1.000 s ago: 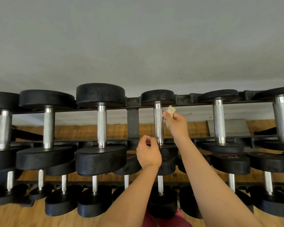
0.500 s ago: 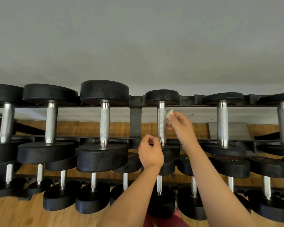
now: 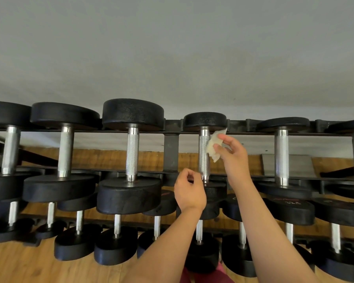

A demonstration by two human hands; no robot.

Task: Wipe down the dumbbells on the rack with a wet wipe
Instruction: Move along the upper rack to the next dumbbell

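A black rack (image 3: 171, 152) holds rows of black dumbbells with silver handles. My right hand (image 3: 232, 156) pinches a crumpled white wet wipe (image 3: 214, 146) against the right side of the knurled handle of a small dumbbell (image 3: 204, 121) on the top row. My left hand (image 3: 189, 192) hovers lower, in front of that dumbbell's near head, with its fingers loosely curled and nothing in them. It hides part of the near head.
Bigger dumbbells (image 3: 132, 117) stand to the left on the top row, others (image 3: 281, 124) to the right. Two lower rows of dumbbells (image 3: 116, 245) sit below. A grey wall (image 3: 172, 48) is behind the rack and a wooden floor (image 3: 18, 266) beneath.
My right hand has shifted slightly up and right beside the handle, and the wipe now hangs more unfolded from my fingers. The left hand has barely moved.
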